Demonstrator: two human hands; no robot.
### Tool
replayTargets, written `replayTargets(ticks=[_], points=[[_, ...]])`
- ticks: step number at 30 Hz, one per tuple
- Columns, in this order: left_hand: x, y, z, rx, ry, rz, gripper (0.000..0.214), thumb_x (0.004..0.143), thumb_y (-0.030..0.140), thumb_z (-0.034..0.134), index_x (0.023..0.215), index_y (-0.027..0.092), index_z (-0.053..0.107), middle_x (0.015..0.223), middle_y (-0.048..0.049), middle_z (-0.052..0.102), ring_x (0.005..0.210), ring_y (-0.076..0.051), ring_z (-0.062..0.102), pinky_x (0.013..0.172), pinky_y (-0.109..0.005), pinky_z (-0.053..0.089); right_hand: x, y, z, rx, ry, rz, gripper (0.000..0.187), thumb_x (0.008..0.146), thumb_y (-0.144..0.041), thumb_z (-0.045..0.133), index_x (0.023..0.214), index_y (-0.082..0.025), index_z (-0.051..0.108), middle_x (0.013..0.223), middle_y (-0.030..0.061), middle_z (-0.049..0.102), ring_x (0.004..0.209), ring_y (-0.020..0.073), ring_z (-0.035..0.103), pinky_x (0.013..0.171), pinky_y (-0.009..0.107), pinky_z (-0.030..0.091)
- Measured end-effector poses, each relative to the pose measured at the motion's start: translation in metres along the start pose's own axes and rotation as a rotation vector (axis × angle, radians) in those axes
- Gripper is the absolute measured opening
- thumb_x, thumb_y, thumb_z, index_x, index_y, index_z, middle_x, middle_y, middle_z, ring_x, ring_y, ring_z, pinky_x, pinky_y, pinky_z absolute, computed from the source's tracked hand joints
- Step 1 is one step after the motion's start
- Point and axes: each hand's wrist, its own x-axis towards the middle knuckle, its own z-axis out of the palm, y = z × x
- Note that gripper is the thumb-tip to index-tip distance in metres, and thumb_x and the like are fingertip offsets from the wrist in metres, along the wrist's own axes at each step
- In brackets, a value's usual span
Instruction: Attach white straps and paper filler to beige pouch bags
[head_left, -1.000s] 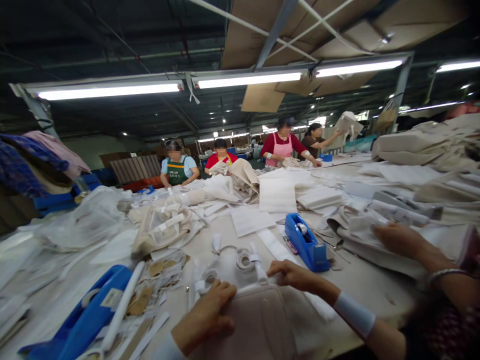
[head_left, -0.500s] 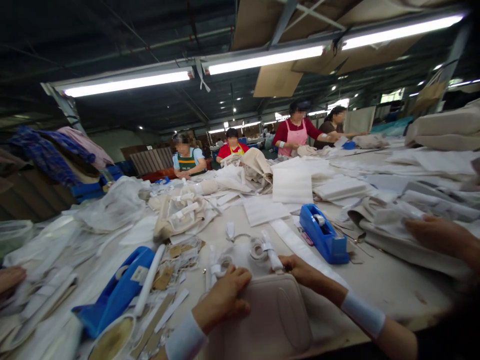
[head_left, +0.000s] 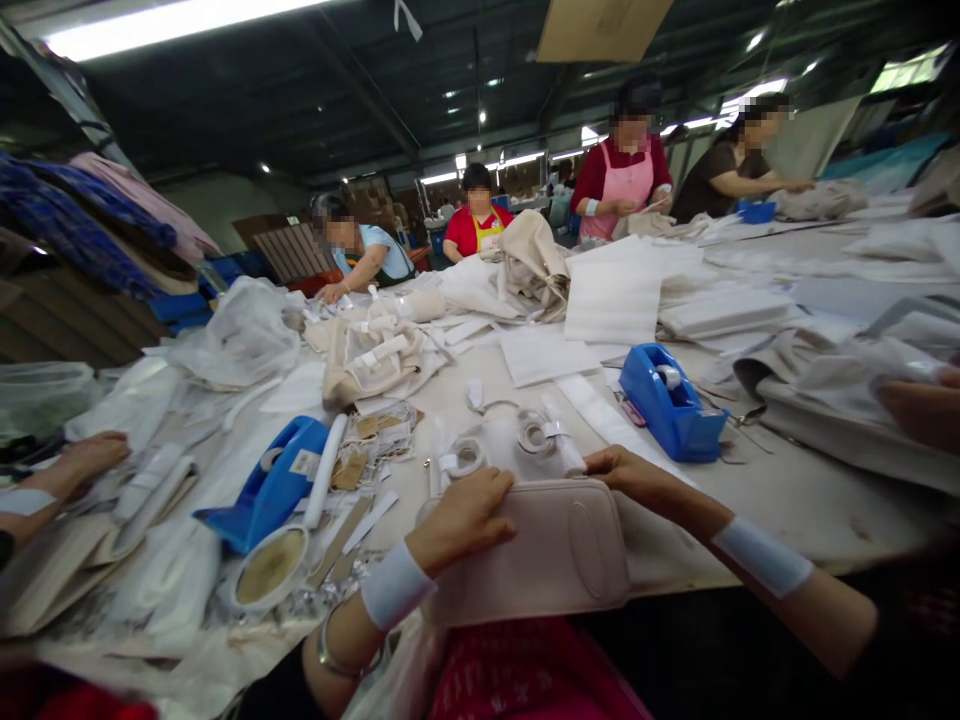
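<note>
Pouch (head_left: 559, 555), pale pink, lies flat at the near edge of the table (head_left: 787, 500) and seems to overhang it. The left hand (head_left: 466, 518) curls over its far left rim, and the right hand (head_left: 634, 472) pinches the far right corner, so both are closed on it. Just beyond the fingers sit tape rolls (head_left: 536, 432), with a blue dispenser (head_left: 671, 405) farther right. As I judge the risk, a slackened grip could let the overhanging pouch slide off the edge, or a knuckle could knock the rolls.

White wristbands (head_left: 395, 585) behind left grip (head_left: 465, 515), right grip (head_left: 634, 470).
</note>
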Motion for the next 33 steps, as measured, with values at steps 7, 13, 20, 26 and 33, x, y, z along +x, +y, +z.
replayTargets(ticks=[7,13,20,26,33], points=[[0.003,-0.015,0.031,0.015,0.125,-0.006,0.028,0.093,0.037,0.052,0.117,0.021,0.051,0.111,-0.0052,0.065,0.103,-0.024,0.06,0.087,-0.035,0.046,-0.001,-0.007,0.024,-0.741,0.709,-0.229,0.025,0.082,-0.013,0.044,0.103,-0.017,0.058,0.099,0.0098,0.067,0.1,0.025,0.059,0.089,0.04,0.046],[0.013,-0.024,0.056,-0.06,0.228,-0.032,0.022,0.1,0.03,0.033,0.107,0.02,0.051,0.101,-0.0072,0.064,0.094,-0.024,0.06,0.083,-0.038,0.047,0.042,-0.015,0.097,-1.017,0.529,-0.615,0.049,0.077,0.002,0.032,0.118,-0.015,0.055,0.108,0.012,0.062,0.102,0.0235,0.058,0.09,0.038,0.052],[-0.004,-0.03,0.07,-0.235,0.424,-0.082,0.041,0.087,0.016,0.041,0.128,0.021,0.036,0.131,-0.0128,0.053,0.118,-0.025,0.054,0.1,-0.041,0.045,0.081,0.038,0.101,-1.212,0.596,-0.763,0.051,0.094,-0.008,0.027,0.144,-0.006,0.033,0.134,0.0211,0.053,0.129,0.0285,0.048,0.102,0.045,0.048],[0.014,-0.031,0.04,-0.212,0.71,-0.112,0.037,0.087,0.006,0.027,0.116,0.02,0.046,0.117,-0.0113,0.057,0.118,-0.019,0.051,0.106,-0.039,0.04,0.077,0.033,0.098,-1.208,0.539,-0.777,0.04,0.096,-0.011,0.028,0.128,-0.011,0.052,0.125,0.0171,0.06,0.121,0.0254,0.056,0.097,0.04,0.052],[0.138,-0.033,-0.024,-0.051,0.13,-0.487,0.026,0.082,0.007,0.045,0.098,0.01,0.066,0.1,-0.0151,0.069,0.098,-0.023,0.063,0.087,-0.032,0.046,0.09,0.031,0.103,-1.123,0.566,-0.698,0.034,0.094,-0.011,0.034,0.121,-0.012,0.056,0.124,0.0174,0.06,0.116,0.0258,0.057,0.099,0.043,0.051]])
